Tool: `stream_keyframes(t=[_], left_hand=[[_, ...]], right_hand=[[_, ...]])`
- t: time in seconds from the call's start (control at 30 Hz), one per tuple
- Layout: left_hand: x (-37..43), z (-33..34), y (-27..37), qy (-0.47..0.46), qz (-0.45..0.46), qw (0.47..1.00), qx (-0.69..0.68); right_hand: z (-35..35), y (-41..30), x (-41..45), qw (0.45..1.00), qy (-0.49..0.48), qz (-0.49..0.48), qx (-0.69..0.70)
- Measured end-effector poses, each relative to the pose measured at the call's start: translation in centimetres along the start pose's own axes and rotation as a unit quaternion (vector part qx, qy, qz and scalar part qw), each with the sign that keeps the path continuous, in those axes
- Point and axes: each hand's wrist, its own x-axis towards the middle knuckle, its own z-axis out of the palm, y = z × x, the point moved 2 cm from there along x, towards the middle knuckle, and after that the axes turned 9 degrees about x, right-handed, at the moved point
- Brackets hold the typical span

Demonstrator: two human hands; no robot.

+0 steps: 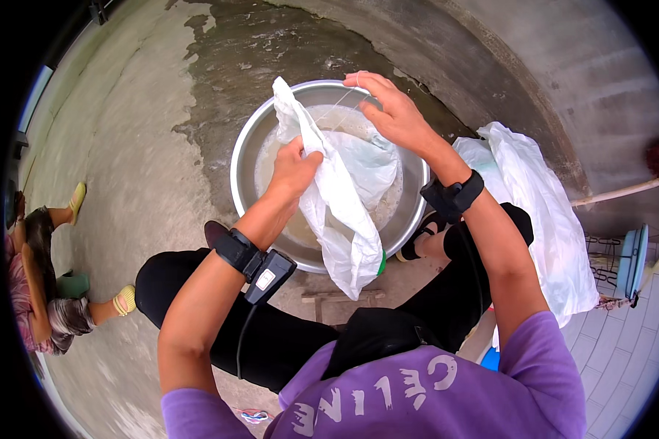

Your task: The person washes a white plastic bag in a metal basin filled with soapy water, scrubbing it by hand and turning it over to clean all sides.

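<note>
My left hand (pixel 296 170) grips a folded white woven plastic sack (pixel 338 184), which hangs across a round metal basin (pixel 244 137). Cloudy, sudsy water (pixel 269 159) fills part of the basin. Some of the sack lies in the water, while its lower end with a green patch (pixel 382 262) drapes over the near rim. Above the far right rim is my right hand (pixel 390 110), its fingers spread. A thin pale thread (pixel 338 102) loops around a finger of that hand and runs down toward the sack.
A large white plastic sack (pixel 532 214) stands right of my leg. A low wooden stool (pixel 343 297) is between my knees. At the left sits another person (pixel 38 274) near a green container (pixel 72 285). Wet concrete (pixel 285 49) extends beyond the basin; a pale stick (pixel 626 191) leans at right.
</note>
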Motion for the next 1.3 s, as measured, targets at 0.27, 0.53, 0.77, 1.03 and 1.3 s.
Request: stream_keyframes(t=[0.27,0.53,0.77,1.03,1.3], left_hand=[[1.0,-0.4,-0.6,0.021,0.071,0.995,0.064],[0.7,2.5,0.1,-0.031,0.144,0.984,0.102],[1.8,1.5,-1.2,-0.053,0.232,0.889,0.392],[0.5,-1.5,-1.8,-0.081,0.192,0.891,0.403],[0.5,0.7,0.4,-0.109,0.197,0.905,0.362]], right_hand=[[0.6,0.0,-5.4,0.89,-0.321,0.294,0.135],[3.1,1.7,-4.6,0.712,0.064,0.299,0.632],[2.5,0.6,-4.7,0.756,0.086,0.385,0.523],[-6.6,2.5,-3.8,0.821,0.154,0.376,0.402],[-9.8,6.9,-2.2,0.732,0.306,0.403,0.456]])
